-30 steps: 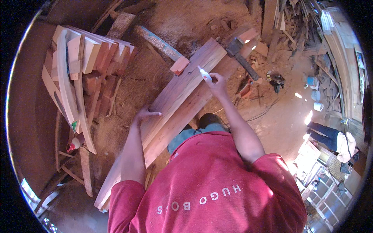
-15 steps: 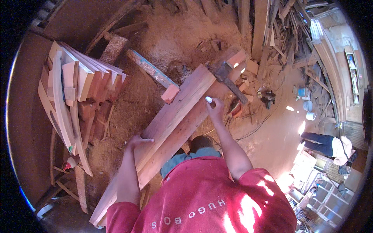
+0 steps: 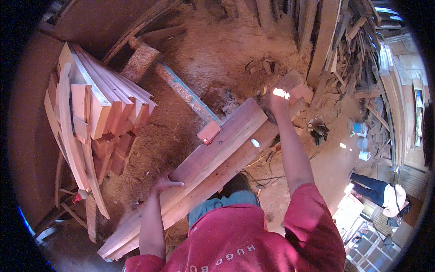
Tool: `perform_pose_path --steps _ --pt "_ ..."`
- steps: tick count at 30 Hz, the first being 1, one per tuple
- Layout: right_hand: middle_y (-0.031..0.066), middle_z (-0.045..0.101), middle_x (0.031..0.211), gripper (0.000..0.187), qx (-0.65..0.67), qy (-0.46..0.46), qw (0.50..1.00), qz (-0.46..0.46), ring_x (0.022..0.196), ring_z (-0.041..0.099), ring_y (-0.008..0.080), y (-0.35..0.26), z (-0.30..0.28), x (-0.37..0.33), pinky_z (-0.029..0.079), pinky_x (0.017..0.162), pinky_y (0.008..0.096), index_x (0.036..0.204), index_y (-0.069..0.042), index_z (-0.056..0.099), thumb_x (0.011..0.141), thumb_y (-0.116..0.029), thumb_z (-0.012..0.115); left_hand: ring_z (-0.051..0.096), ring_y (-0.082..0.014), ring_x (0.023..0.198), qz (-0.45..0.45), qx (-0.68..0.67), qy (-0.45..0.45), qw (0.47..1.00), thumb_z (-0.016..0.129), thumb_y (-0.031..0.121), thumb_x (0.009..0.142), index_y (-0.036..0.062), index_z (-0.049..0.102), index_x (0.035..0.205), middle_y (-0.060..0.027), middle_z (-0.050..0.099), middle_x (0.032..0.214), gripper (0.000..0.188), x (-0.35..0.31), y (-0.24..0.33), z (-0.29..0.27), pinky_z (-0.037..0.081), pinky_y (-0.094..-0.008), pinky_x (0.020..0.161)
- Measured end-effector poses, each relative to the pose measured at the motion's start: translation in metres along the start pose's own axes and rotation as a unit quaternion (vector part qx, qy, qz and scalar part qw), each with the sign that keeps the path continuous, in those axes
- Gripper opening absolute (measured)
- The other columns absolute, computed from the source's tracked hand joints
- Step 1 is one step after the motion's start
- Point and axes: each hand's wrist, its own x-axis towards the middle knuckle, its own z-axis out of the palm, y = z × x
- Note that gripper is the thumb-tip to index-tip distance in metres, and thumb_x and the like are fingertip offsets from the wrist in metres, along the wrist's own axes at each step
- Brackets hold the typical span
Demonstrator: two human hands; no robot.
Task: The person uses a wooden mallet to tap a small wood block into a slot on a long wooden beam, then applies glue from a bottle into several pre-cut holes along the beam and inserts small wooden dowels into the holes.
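Observation:
A long, thick wooden board [image 3: 217, 144] slants from the lower left to the upper middle, against a second length of timber [image 3: 233, 168]. My left hand [image 3: 165, 185] grips the board's left edge, thumb stretched over its top face and the other fingers mostly hidden. My right hand [image 3: 278, 100] is at the far end of the timber, near a reddish wood block [image 3: 300, 93]. Strong sunlight and blur hide its fingers, so what it holds, if anything, cannot be made out. A bright white spot [image 3: 255, 143] shows on the timber between my hands.
A stack of cut boards [image 3: 113, 102] stands at left. A paint-marked wooden bar [image 3: 188, 95] meets the board from behind. Cables [image 3: 267, 177] lie on the floor, right of the timber. Scrap wood [image 3: 362, 59] and buckets [image 3: 362, 144] are at right, with another person [image 3: 380, 192] beyond.
My right hand has moved from the timber's edge up to its far end, covering the spot where a hammer-like tool lay. My left hand stays on the board. The whole view has shifted.

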Motion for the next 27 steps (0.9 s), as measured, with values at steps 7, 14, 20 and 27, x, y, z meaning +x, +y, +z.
perform_pose_path --steps 7,14,20,27 --pt "0.0167 0.073 0.115 0.024 -0.13 -0.045 0.991 -0.001 0.115 0.067 0.0331 -0.01 0.064 0.063 0.053 0.088 0.0473 0.106 -0.013 0.074 0.095 -0.024 0.055 0.061 -0.0305 0.123 -0.044 -0.039 -0.022 0.998 0.094 0.055 0.052 0.0033 0.064 0.131 -0.0171 0.067 0.129 0.099 0.002 -0.003 0.002 0.045 -0.041 0.107" --pt "0.0095 0.076 0.106 0.024 -0.173 0.083 0.98 0.048 0.11 0.068 0.0309 0.038 0.159 0.07 0.046 0.086 0.061 0.102 -0.017 0.076 0.096 -0.023 0.054 0.043 -0.0335 0.142 0.012 -0.049 -0.037 0.998 0.093 0.059 0.052 0.0043 0.053 0.144 -0.0186 0.052 0.149 0.114 0.024 -0.026 0.011 0.03 -0.0428 0.12" --pt "0.0067 0.075 0.106 0.026 -0.178 -0.002 0.984 -0.017 0.107 0.067 0.0304 -0.024 0.089 0.061 0.044 0.091 0.0629 0.104 -0.015 0.075 0.097 -0.023 0.051 0.039 -0.0337 0.144 -0.004 -0.053 0.029 0.998 0.092 0.06 0.052 0.0032 0.052 0.144 -0.0175 0.05 0.151 0.115 -0.002 -0.024 0.017 0.029 -0.0422 0.121" --pt "0.0098 0.064 0.13 0.03 -0.128 0.047 0.99 -0.029 0.121 0.057 0.0302 -0.021 0.028 0.035 0.039 0.102 0.0594 0.112 -0.016 0.075 0.098 -0.03 0.051 0.042 -0.0326 0.143 -0.025 -0.04 -0.023 0.999 0.093 0.056 0.052 -0.0002 0.053 0.142 -0.0193 0.049 0.151 0.113 -0.001 0.011 -0.005 0.03 -0.0403 0.12"
